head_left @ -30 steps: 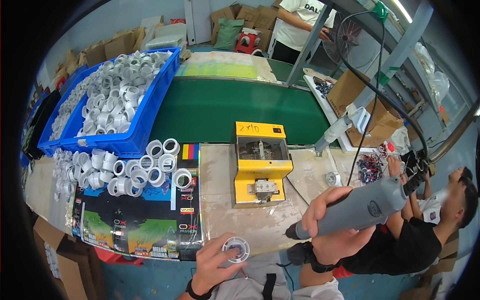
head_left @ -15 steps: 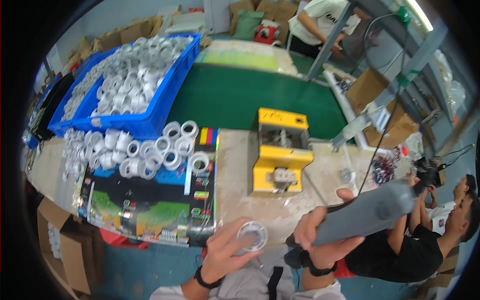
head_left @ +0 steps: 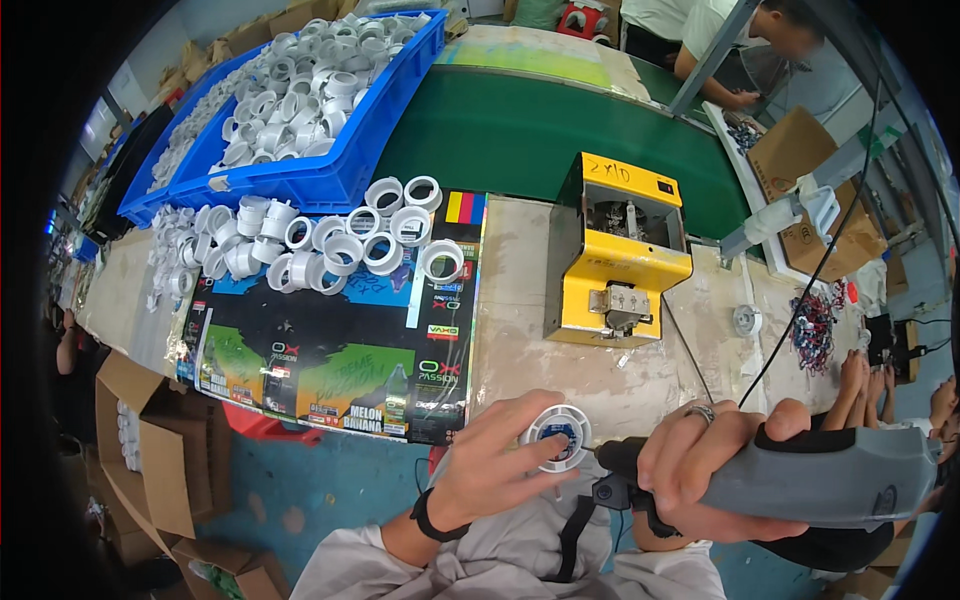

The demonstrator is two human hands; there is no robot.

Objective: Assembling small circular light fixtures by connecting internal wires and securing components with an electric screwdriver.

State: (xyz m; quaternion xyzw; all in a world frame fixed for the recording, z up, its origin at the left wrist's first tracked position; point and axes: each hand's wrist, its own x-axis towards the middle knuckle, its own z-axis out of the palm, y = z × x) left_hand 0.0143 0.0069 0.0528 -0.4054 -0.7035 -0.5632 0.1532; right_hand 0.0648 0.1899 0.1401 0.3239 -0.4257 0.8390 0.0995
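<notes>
My left hand [head_left: 485, 465] grips a white round plastic housing [head_left: 577, 420] by its rim, with its open face up and a small blue part inside. My right hand [head_left: 695, 465] is wrapped around a grey electric screwdriver [head_left: 840, 475]. The tool lies almost level, its dark nose pointing left and its bit tip at the housing's right edge; whether they touch I cannot tell. Beyond both hands stands a yellow box-shaped machine [head_left: 625, 270] with an open top bay and a metal block on its front.
Left, a blue divided bin [head_left: 300, 195] is heaped with white plastic rings; more loose rings [head_left: 383, 254] lie before it on a printed sheet [head_left: 330, 340]. Right are a small white round part [head_left: 747, 320], tangled coloured wires [head_left: 815, 330] and a hanging cable. Cardboard boxes [head_left: 150, 460] stand lower left. Other people sit nearby.
The screwdriver has swung from slanting upward to nearly level, its nose now at the housing. My left hand with the housing has shifted right and slightly up in the picture; the view has tilted down.
</notes>
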